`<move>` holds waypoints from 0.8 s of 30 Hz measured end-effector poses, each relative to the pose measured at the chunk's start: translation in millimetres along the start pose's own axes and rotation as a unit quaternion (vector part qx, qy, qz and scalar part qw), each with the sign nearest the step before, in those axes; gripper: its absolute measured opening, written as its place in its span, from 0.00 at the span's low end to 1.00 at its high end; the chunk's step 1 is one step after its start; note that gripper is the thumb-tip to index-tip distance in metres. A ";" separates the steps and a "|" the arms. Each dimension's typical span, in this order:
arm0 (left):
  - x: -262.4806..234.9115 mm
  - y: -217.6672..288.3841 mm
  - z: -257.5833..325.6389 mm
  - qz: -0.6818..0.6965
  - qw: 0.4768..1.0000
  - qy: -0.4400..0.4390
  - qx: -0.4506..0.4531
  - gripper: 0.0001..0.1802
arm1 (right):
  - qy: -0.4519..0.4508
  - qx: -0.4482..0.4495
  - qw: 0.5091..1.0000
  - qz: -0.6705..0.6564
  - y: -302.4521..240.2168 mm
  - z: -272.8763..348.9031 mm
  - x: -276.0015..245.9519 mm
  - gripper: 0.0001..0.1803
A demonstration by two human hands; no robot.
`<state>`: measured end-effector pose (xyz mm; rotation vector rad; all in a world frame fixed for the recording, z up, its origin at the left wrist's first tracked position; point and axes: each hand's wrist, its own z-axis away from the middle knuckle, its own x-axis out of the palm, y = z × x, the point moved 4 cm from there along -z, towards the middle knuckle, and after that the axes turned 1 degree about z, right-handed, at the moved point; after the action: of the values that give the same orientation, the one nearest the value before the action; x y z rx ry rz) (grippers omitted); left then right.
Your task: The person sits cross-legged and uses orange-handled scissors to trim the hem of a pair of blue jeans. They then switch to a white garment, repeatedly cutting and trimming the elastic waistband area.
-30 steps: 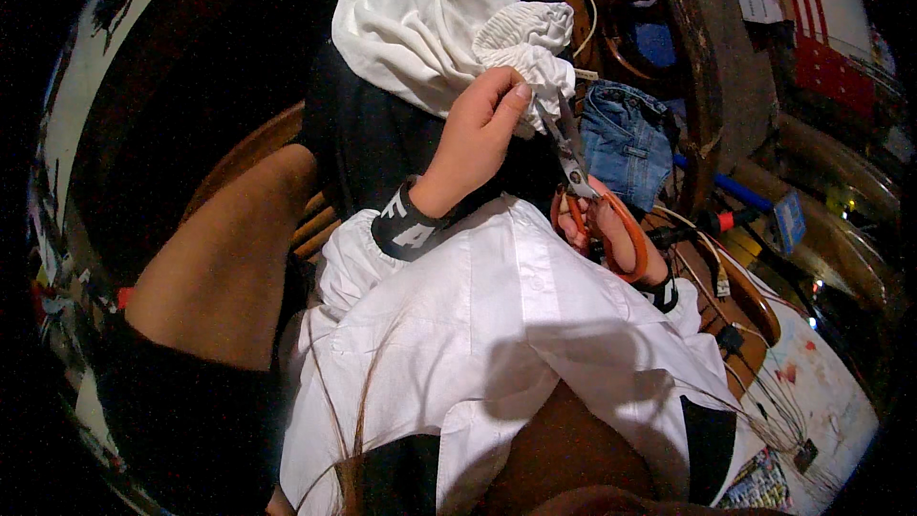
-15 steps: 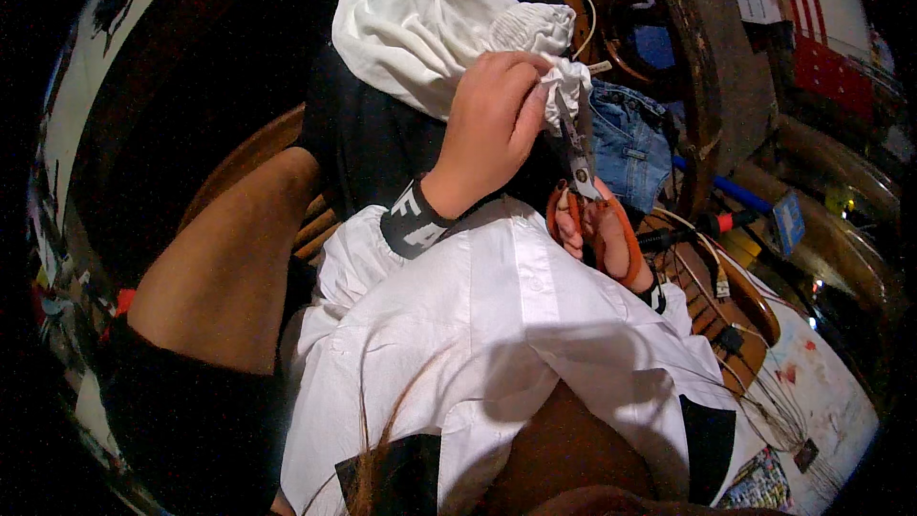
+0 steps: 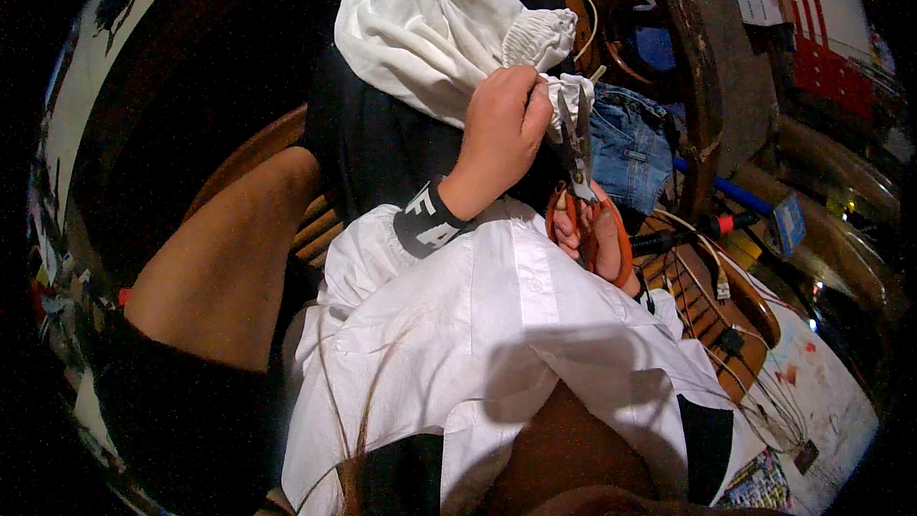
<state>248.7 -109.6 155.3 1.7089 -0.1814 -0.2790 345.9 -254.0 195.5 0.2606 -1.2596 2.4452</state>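
Note:
A white garment (image 3: 420,33) with a gathered, elastic-looking edge lies bunched over my lap. My left hand (image 3: 503,129) is closed on this cloth near the gathered part, its fingertips partly hidden behind the hand. In my right hand (image 3: 592,236) is a pair of scissors (image 3: 580,177) with orange-red handles, my fingers through the loops. The blades point up and away from me, somewhat apart, and reach the ruffled white edge just right of my left hand. Whether the cloth lies between the blades I cannot tell.
Folded blue jeans (image 3: 626,148) lie right of the scissors. A slatted wooden seat (image 3: 712,311) with loose cables (image 3: 764,392) is at the lower right. A blue-handled tool (image 3: 735,189) and a dark wooden frame (image 3: 693,67) stand farther right.
My left hand has shifted slightly nearer to me and to the right, drawing the cloth along. The blades are more upright. My right hand keeps the scissors in nearly the same place.

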 end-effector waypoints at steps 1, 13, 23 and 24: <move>1.0 -2.4 0.6 0.005 1.000 -0.011 -0.018 0.08 | -0.002 -0.004 1.000 0.006 0.1 -0.2 0.3 0.32; 8.8 -7.8 6.6 0.064 0.998 0.007 0.007 0.09 | 0.033 -0.014 0.999 -0.025 6.6 0.3 0.5 0.34; -11.2 -64.2 -6.8 -0.091 0.993 0.051 -0.051 0.11 | 0.203 -0.129 0.968 -0.072 -43.6 36.4 -79.7 0.31; -13.1 -64.9 -7.6 -0.065 0.996 0.023 -0.058 0.12 | 0.218 -0.167 0.960 -0.049 -55.9 41.5 -86.6 0.31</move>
<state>235.8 -88.6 93.4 1.6121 -0.0194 -0.3409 447.4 -279.4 232.7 -0.2875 -1.3803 2.0105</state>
